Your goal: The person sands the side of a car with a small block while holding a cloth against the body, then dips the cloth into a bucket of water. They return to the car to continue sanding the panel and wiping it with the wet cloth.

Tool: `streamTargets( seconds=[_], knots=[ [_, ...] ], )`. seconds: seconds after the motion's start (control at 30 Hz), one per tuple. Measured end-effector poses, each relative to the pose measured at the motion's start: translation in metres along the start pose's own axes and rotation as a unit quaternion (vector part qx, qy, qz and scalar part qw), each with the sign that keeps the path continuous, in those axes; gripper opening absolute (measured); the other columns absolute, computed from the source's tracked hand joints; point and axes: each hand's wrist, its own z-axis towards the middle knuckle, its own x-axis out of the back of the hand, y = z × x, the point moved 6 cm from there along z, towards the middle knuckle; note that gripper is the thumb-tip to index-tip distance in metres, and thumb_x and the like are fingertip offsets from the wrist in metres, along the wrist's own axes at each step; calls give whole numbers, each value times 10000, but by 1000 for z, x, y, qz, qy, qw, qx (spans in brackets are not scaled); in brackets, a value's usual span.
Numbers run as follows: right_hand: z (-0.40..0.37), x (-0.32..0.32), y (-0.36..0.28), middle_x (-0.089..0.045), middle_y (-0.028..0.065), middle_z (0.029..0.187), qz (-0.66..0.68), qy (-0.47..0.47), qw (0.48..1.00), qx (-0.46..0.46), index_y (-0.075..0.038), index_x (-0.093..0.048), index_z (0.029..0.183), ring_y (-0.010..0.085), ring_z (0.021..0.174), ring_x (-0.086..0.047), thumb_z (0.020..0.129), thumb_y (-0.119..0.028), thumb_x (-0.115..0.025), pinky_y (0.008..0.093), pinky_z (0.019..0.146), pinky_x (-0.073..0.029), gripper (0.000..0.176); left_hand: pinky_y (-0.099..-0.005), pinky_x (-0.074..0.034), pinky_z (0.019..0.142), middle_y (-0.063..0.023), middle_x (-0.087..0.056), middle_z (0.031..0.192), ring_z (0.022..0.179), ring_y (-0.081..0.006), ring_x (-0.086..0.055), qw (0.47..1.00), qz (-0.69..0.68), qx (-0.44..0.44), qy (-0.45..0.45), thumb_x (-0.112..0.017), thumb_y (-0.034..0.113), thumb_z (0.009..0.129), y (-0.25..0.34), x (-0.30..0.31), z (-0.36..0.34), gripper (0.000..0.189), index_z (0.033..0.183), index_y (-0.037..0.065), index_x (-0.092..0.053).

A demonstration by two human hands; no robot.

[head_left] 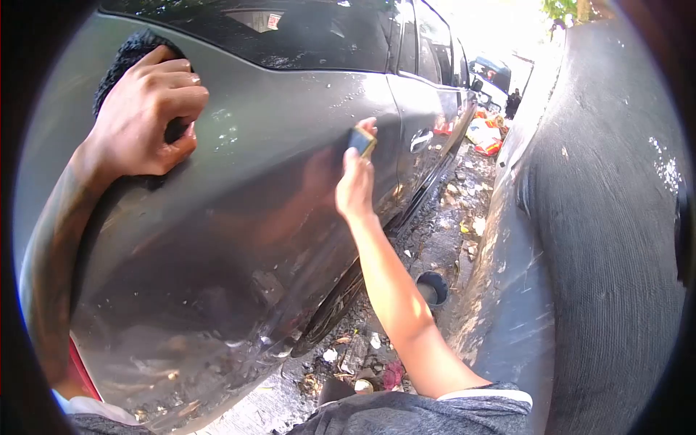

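My left hand is closed around a black fuzzy cloth, which lies against the upper rear side of a dark grey car, just below the window. In my right hand is a small block-shaped sponge, dark blue with a yellowish edge, pinched between thumb and fingers. It overlaps the car's side in this view, left of the door handle. Water drops and wet shine show on the paint, and dirt specks cover the lower panel.
A grey wall runs close along the right. Between it and the car, a narrow littered path holds a dark bucket and red and white plastic bags. Farther off are another vehicle and a dark figure.
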Motion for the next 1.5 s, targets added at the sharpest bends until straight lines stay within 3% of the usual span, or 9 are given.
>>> streamTargets(
  seconds=[0.07,0.2,0.37,0.6,0.93,1.13,1.33,1.43,1.5],
  knots=[
    [-1,10,-13,27,243,1684,-12,157,980,118,14,-50,1608,364,1568,26,1078,-276,-251,472,1269,0,637,-399,-410,746,-70,-491,688,767,-286,-544,1000,-10,-12,22,-676,96,555,0,1,1,268,663,96,-431],
    [-98,-49,-46,29,241,1684,-91,1,942,322,108,-1,1570,330,1572,52,1067,-316,-227,423,1268,39,695,-394,-397,749,-69,-490,683,743,-275,-524,1000,-5,-7,6,-665,111,536,2,2,2,251,649,100,-441],
    [8,19,38,-31,253,1675,165,55,985,-9,46,-46,1592,344,1567,9,1065,-257,-319,434,1270,-9,666,-400,-396,752,-73,-476,695,739,-269,-508,1000,5,-24,15,-670,115,560,0,0,1,244,666,97,-452],
    [-128,-60,-25,100,179,1696,3,-27,977,211,-105,68,1631,298,1570,111,1069,-420,-326,447,1254,59,755,-391,-404,747,-76,-454,691,734,-269,-501,999,4,-39,4,-653,67,574,1,4,3,228,674,85,-448],
    [-121,-49,-17,95,241,1680,23,9,983,180,-5,73,1606,404,1553,91,1069,-472,-230,497,1252,31,775,-384,-429,758,-77,-459,684,724,-275,-508,1000,3,-23,6,-643,47,593,1,6,4,237,663,69,-417],
    [8,32,44,48,239,1683,56,210,976,-11,12,16,1606,363,1566,42,1069,-515,-229,460,1266,22,791,-385,-431,750,-71,-457,679,716,-278,-501,1000,0,-14,19,-647,45,585,3,5,4,239,650,75,-419],
    [-87,-23,14,20,212,1695,50,72,981,173,-36,-41,1627,380,1564,38,1077,-480,-224,501,1251,9,730,-378,-425,745,-75,-452,690,712,-278,-486,1000,-13,-22,14,-651,46,578,2,6,4,237,652,77,-428],
    [-11,37,66,-115,253,1673,219,119,965,-85,38,-149,1588,290,1573,-48,1071,-382,-310,380,1267,-63,685,-378,-409,725,-83,-437,694,709,-283,-474,1000,-10,2,8,-645,45,584,-1,4,3,241,656,69,-416],
    [-32,18,45,-19,268,1673,162,157,974,-32,37,-55,1594,314,1571,14,1066,-430,-308,399,1269,-46,749,-377,-408,721,-83,-438,695,709,-284,-473,1000,-10,-2,5,-642,44,586,0,4,1,238,656,69,-416]
  ],
)
